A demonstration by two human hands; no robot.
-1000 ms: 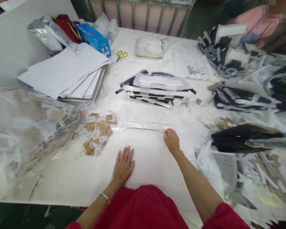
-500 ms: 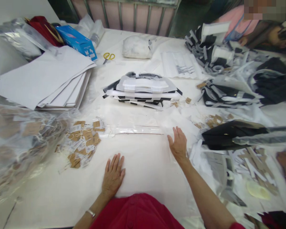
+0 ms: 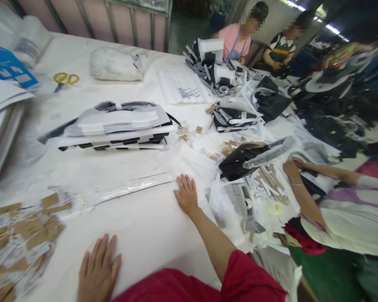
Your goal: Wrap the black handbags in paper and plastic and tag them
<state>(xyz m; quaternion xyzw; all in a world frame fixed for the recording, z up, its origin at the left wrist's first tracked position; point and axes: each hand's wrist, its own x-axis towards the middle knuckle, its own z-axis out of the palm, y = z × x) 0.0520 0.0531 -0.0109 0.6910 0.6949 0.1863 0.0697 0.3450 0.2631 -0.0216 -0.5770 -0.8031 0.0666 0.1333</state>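
Note:
My left hand [image 3: 99, 266] lies flat on the white table covering [image 3: 138, 226], fingers slightly spread, holding nothing. To its left is a loose heap of brown cardboard hang tags [image 3: 30, 226] with strings. Farther forward on the right, my right hand [image 3: 186, 193] also rests palm down with fingers apart. Just left of its fingertips, a strip of clear film or tape [image 3: 132, 186] with dark lines runs across the table. Beyond both hands sits a flattened black bag wrapped in white padding [image 3: 119, 123].
Yellow-handled scissors [image 3: 66, 79], a blue box [image 3: 11, 67] and a white paper stack [image 3: 3, 126] are at the left. Wrapped black bags [image 3: 239, 161] and paper strips [image 3: 271, 182] crowd the right. A co-worker's arms [image 3: 305, 180] reach in there; two other people stand behind.
My view has swung to the right, so the table things shift left and co-workers come into sight. Both hands stay flat on the table.

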